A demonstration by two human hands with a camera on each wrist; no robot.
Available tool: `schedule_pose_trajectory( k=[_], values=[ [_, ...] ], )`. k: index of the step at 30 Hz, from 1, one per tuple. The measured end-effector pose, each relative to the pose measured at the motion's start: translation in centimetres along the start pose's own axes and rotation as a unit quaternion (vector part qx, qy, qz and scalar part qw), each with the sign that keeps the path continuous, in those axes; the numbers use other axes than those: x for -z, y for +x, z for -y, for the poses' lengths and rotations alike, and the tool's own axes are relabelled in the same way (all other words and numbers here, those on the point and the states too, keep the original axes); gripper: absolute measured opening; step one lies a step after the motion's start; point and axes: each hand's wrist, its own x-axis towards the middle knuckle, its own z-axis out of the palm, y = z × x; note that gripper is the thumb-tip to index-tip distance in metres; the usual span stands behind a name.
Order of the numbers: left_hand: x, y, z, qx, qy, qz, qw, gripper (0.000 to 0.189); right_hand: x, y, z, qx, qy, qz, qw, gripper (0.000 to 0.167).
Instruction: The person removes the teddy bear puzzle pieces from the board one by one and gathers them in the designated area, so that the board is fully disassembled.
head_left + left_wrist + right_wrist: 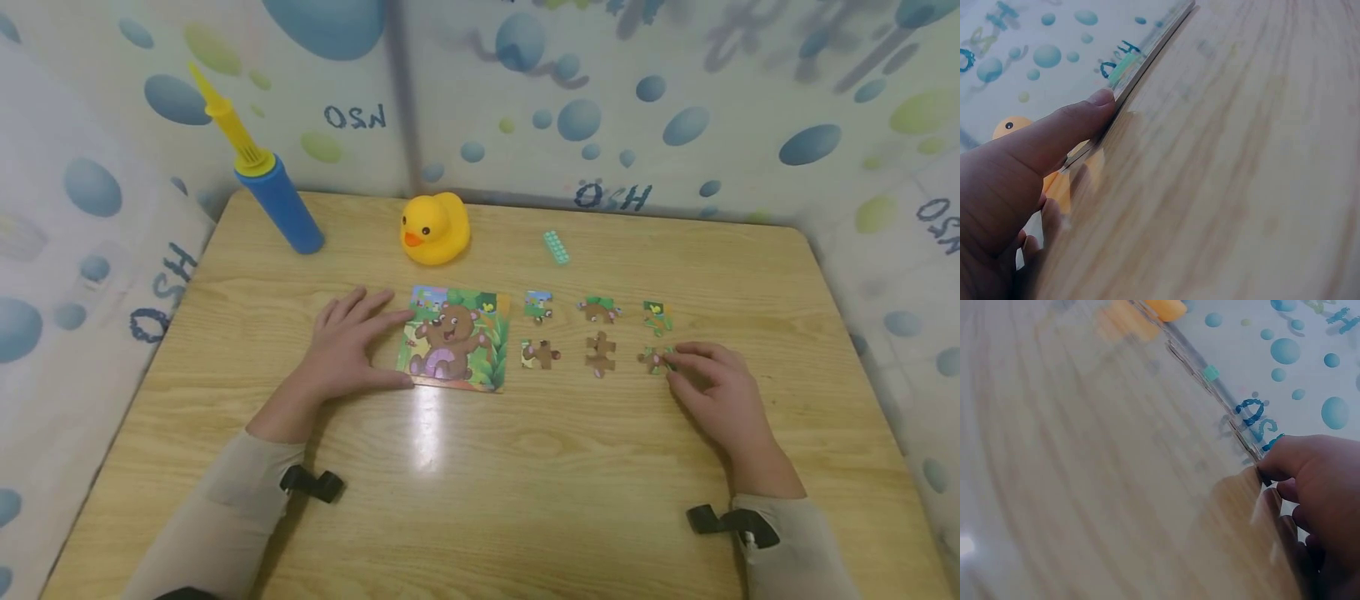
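Observation:
In the head view, a bear picture puzzle board (450,342) lies flat left of the middle. My left hand (345,350) is spread at its left side, thumb at the lower corner and index finger at the upper edge. The left wrist view shows the thumb (1079,122) against the board's thin edge. To the right lie several loose jigsaw pieces in two rows, among them a bear-face piece (542,354) and a tall brown piece (600,355). My right hand (720,400) pinches the lower-right jigsaw piece (654,360) between thumb and fingers, at table level.
Along the table's back stand a blue and yellow hand pump (281,204), leaning, and a yellow rubber duck (437,229). A mint-green toy brick (557,247) lies behind the pieces. The wooden table (510,492) meets a bubble-patterned wall covering (480,100).

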Motion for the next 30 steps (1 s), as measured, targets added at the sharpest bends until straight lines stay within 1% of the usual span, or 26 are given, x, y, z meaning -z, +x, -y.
schedule_pose_trajectory(
  k=[7,9,12,14,16,18,21,24,26,28,30],
  values=[
    [0.0,-0.1,0.1,0.001,0.003,0.001,1.0000,0.101,-0.2,0.2,0.0,-0.016,0.015,-0.001,0.9998,0.022],
    [0.0,-0.1,0.1,0.002,0.003,0.003,1.0000,0.102,-0.2,0.3,0.0,-0.026,0.023,0.005,0.9994,0.026],
    [0.0,-0.2,0.2,0.002,0.000,0.004,1.0000,0.102,-0.1,0.4,0.1,-0.048,0.035,0.012,0.9981,0.039],
    [0.0,-0.2,0.2,0.001,-0.001,0.002,1.0000,0.102,-0.3,0.6,0.3,-0.062,0.045,0.007,0.9971,0.046],
    [0.0,-0.2,0.2,0.001,-0.001,0.000,1.0000,0.102,-0.6,0.8,0.5,-0.059,0.053,-0.007,0.9968,0.046],
    [0.0,-0.3,0.2,0.000,-0.001,-0.002,1.0000,0.101,-1.1,1.1,0.8,-0.039,0.060,-0.028,0.9970,0.042],
    [0.0,-0.2,0.2,-0.002,-0.001,-0.001,1.0000,0.101,-1.9,1.6,1.5,0.020,0.070,-0.054,0.9958,0.041],
    [0.0,-0.1,0.1,-0.002,-0.001,0.001,1.0000,0.102,-2.8,1.8,2.5,0.084,0.079,-0.079,0.9903,0.051],
    [-0.1,-0.1,0.1,-0.001,0.001,0.000,1.0000,0.102,-3.6,1.9,3.2,0.118,0.077,-0.095,0.9854,0.052],
    [-0.1,0.0,0.1,0.001,0.002,-0.001,1.0000,0.102,-4.4,1.8,4.0,0.131,0.071,-0.110,0.9827,0.048],
    [-0.2,0.0,0.1,0.002,0.003,-0.001,1.0000,0.102,-5.2,1.8,4.8,0.134,0.058,-0.114,0.9826,0.038]
  ],
)
